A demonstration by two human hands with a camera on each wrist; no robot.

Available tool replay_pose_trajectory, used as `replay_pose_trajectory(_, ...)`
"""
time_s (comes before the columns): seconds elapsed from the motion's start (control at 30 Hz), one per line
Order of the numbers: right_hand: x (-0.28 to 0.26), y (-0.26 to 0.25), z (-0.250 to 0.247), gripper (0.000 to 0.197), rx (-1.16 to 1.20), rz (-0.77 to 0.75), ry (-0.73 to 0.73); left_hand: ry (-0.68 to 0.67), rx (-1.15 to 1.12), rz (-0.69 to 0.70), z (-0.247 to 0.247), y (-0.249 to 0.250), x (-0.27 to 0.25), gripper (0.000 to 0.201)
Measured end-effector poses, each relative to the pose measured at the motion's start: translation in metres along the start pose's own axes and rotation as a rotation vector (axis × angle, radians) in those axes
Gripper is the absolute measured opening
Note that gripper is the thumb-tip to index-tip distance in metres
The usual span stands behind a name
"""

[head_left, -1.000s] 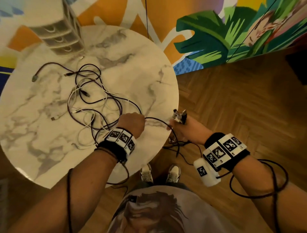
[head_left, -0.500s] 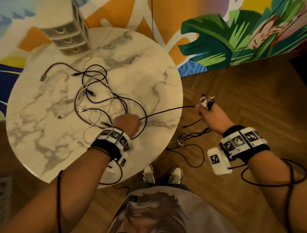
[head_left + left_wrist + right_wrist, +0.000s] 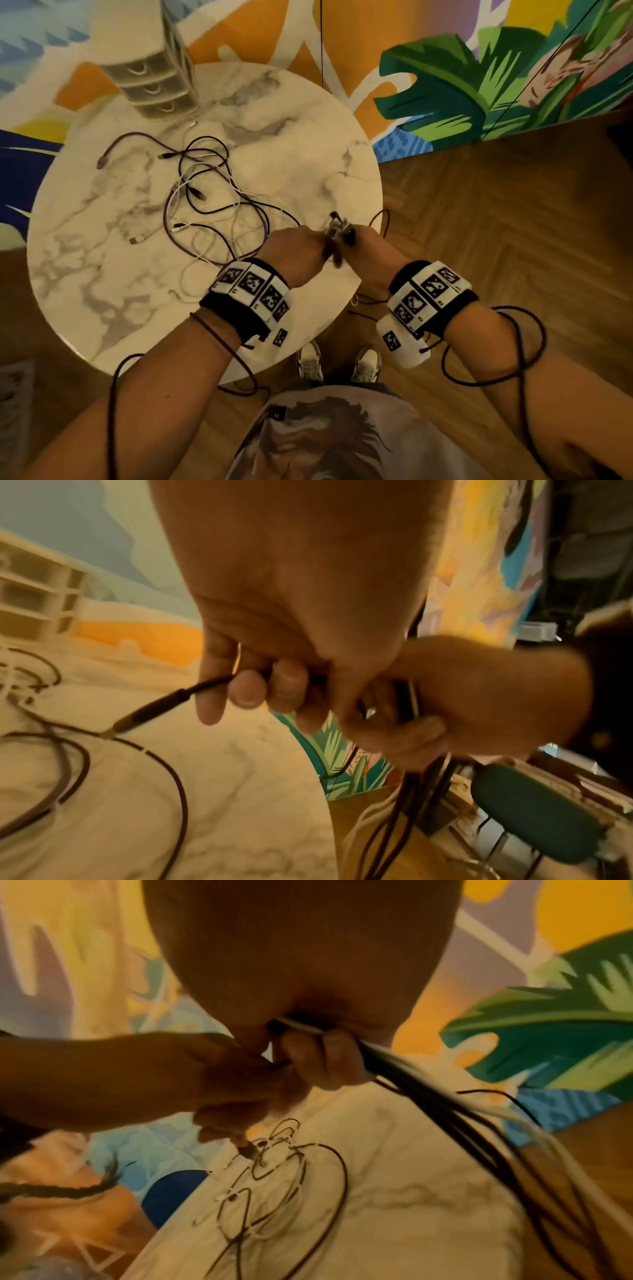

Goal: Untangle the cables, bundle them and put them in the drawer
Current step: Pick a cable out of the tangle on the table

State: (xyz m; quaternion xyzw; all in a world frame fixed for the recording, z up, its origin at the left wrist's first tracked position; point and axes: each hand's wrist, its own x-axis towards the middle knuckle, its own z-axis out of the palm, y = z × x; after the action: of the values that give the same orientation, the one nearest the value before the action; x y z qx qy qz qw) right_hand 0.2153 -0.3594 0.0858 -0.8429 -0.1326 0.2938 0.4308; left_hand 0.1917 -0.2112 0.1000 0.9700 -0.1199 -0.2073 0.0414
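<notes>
Several cable ends are gathered where both hands' curled fingers grip them at the worktop's four o'clock; most cables remain tangled centrally, drawer unit at twelve untouched.

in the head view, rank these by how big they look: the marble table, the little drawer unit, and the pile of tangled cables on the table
Largest to smallest, as they appear:
1. marble table
2. tangled cables, spread over its middle
3. drawer unit, at the table's far edge

The unit sits farthest from the camera, so it may look smaller than it is.
</notes>
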Motion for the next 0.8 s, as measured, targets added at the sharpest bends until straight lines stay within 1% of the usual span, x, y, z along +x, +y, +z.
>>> replay_pose_trajectory(0.07,-0.001,0.010,-0.004,0.029,-0.042,0.100,0.022,-0.044,-0.115,0.011,0.002,-0.003,-0.001,0.043)
replay_pose_trajectory(0.1,-0.003,0.015,-0.009,0.030,-0.085,0.125,0.048,-0.069,-0.172,0.023,0.004,-0.007,-0.004,0.043)
replay_pose_trajectory(0.17,-0.009,0.024,-0.021,0.032,-0.154,0.110,0.103,-0.092,-0.202,0.021,0.009,-0.016,-0.008,0.043)
replay_pose_trajectory(0.23,-0.015,0.024,-0.027,0.026,-0.153,0.045,0.120,-0.095,-0.134,-0.010,0.016,-0.019,-0.010,0.050)
replay_pose_trajectory(0.33,-0.021,0.014,-0.023,0.017,-0.141,-0.014,0.054,-0.097,-0.036,-0.146,0.021,-0.015,0.002,0.053)
replay_pose_trajectory(0.4,-0.025,0.013,-0.019,0.013,-0.213,-0.035,0.009,-0.104,-0.112,-0.256,0.017,-0.017,0.013,0.056)
replay_pose_trajectory(0.43,-0.027,0.016,-0.020,0.012,-0.232,-0.028,0.017,-0.086,-0.213,-0.294,0.014,-0.021,0.019,0.058)
replay_pose_trajectory(0.47,-0.027,0.020,-0.022,0.011,-0.231,0.004,0.044,-0.057,-0.335,-0.301,0.011,-0.026,0.023,0.060)
replay_pose_trajectory(0.5,-0.027,0.026,-0.027,0.011,-0.219,0.048,0.083,-0.035,-0.445,-0.266,0.007,-0.028,0.024,0.060)
replay_pose_trajectory(0.53,-0.026,0.033,-0.032,0.010,-0.194,0.089,0.128,-0.021,-0.519,-0.199,0.002,-0.027,0.022,0.058)
replay_pose_trajectory(0.6,-0.025,0.040,-0.042,0.008,-0.127,0.099,0.217,0.032,-0.563,-0.084,-0.006,-0.021,0.017,0.053)
replay_pose_trajectory(0.63,-0.026,0.041,-0.044,0.008,-0.088,0.079,0.248,0.098,-0.555,-0.057,-0.008,-0.017,0.016,0.052)
replay_pose_trajectory(0.67,-0.027,0.038,-0.044,0.008,-0.045,0.052,0.259,0.188,-0.550,-0.055,-0.010,-0.013,0.016,0.052)
replay_pose_trajectory(0.73,-0.031,0.029,-0.034,0.015,0.005,0.010,0.223,0.372,-0.609,-0.095,-0.011,-0.009,0.022,0.052)
replay_pose_trajectory(0.77,-0.034,0.025,-0.029,0.021,0.012,0.009,0.200,0.442,-0.664,-0.114,-0.012,-0.006,0.025,0.052)
replay_pose_trajectory(0.8,-0.036,0.024,-0.024,0.027,0.018,0.018,0.196,0.480,-0.715,-0.126,-0.013,-0.005,0.027,0.052)
